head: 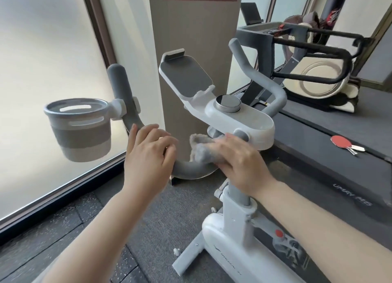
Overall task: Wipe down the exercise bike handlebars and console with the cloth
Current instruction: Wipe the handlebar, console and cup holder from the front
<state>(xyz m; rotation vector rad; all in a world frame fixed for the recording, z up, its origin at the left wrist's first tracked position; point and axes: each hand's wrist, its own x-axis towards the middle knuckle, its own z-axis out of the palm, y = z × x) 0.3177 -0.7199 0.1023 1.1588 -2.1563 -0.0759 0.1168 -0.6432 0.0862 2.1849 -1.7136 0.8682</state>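
Wiping step: my right hand [239, 161] presses the grey cloth [203, 149] flat-palmed on the handlebar [191, 168] curve beside the console [239, 121], left hand [148, 155] curled over the bar steadying it; next I'd probably slide the cloth toward the left grip.

Exercise bike, grey handlebar [191, 168], white console [237, 119]. Left hand [148, 155] curled over handlebar bend. Right hand [241, 161] pressing grey cloth [201, 149] against handlebar below console. Cup holder [80, 129] clamped left.
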